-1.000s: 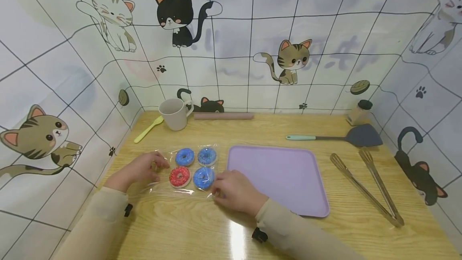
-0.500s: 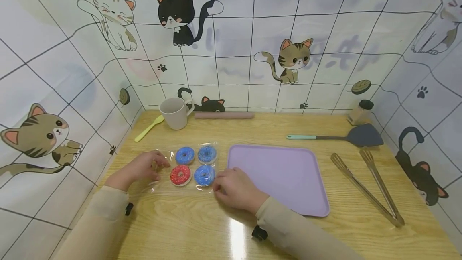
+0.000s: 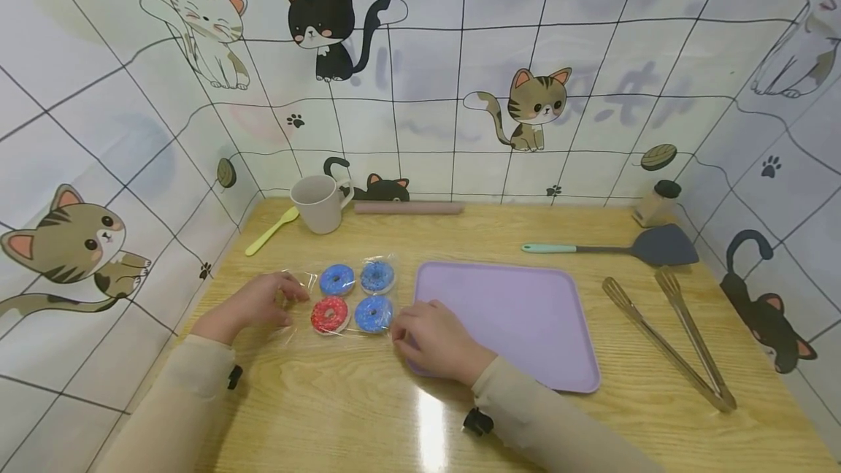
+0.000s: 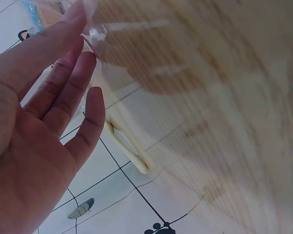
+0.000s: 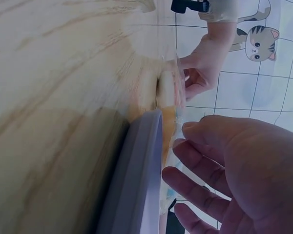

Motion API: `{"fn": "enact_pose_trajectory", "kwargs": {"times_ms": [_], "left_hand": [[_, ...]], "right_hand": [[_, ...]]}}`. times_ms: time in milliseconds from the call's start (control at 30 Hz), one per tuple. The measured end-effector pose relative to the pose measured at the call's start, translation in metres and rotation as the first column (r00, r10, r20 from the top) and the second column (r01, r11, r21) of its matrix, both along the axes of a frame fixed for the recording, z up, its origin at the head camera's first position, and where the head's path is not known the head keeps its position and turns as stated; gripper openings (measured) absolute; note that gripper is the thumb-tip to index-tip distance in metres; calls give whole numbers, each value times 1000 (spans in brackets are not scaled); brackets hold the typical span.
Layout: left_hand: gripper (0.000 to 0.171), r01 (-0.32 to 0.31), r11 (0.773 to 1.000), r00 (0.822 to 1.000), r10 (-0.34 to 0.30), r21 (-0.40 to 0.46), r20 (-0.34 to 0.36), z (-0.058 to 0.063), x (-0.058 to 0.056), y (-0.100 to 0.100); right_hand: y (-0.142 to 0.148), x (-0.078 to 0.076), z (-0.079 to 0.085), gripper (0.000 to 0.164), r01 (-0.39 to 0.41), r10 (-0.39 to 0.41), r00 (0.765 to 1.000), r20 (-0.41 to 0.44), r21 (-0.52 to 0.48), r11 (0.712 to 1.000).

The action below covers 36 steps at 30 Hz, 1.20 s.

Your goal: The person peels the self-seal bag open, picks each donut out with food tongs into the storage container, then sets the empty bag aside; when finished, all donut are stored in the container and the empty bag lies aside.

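Observation:
A clear plastic bag (image 3: pixel 298 338) lies on the table, with three blue doughnuts (image 3: pixel 337 279) and one red doughnut (image 3: pixel 330 314) inside. My left hand (image 3: pixel 263 301) is at its left end; in the left wrist view, the thumb and forefinger pinch the crinkled film (image 4: pixel 95 36) while the other fingers stay loosely bent. At the bag's right edge is my right hand (image 3: pixel 436 338), over the near left corner of a lilac tray (image 3: pixel 499 320). Its fingers are relaxed and slightly spread in the right wrist view, with the tips close to the bag's edge.
Behind the bag are a grey mug (image 3: pixel 317 203), a yellow-green utensil (image 3: pixel 271 232) and a mauve rod (image 3: pixel 407 208). To the right lie a spatula (image 3: pixel 663 245) and metal tongs (image 3: pixel 677 341), with a black-capped jar (image 3: pixel 657 203) at the back. Cat-patterned walls enclose the table.
My right hand has shifted slightly right, off the bag's near right corner. The doughnuts moved a little away from me, and the near blue one is fully visible. My left hand stays put.

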State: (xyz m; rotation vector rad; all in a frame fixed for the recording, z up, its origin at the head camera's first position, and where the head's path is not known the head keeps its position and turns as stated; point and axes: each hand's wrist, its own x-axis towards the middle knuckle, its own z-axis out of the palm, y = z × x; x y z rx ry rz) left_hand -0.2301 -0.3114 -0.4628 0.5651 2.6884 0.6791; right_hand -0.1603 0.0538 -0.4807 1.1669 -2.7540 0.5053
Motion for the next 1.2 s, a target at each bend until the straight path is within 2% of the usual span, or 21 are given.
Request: {"fn": "enact_pose_trajectory", "kwargs": {"times_ms": [133, 267, 500, 767, 1200], "left_hand": [[40, -16, 1000, 1000, 16, 9, 15, 1, 1, 0], [39, -27, 1000, 999, 27, 2, 17, 1, 2, 0], [38, 4, 1000, 1000, -4, 29, -2, 2, 3, 1], [38, 7, 999, 1000, -6, 33, -19, 1, 3, 1], [38, 23, 1000, 1000, -22, 11, -14, 4, 2, -1]], "right_hand": [[3, 0, 0, 4, -1, 1, 1000, 5, -18, 1000], [5, -1, -1, 4, -9, 11, 999, 49, -58, 998], [10, -2, -4, 5, -10, 33, 989, 146, -153, 988], [12, -2, -5, 4, -30, 71, 981, 182, -217, 976], [25, -3, -5, 5, -43, 95, 976, 196, -251, 967]]}}
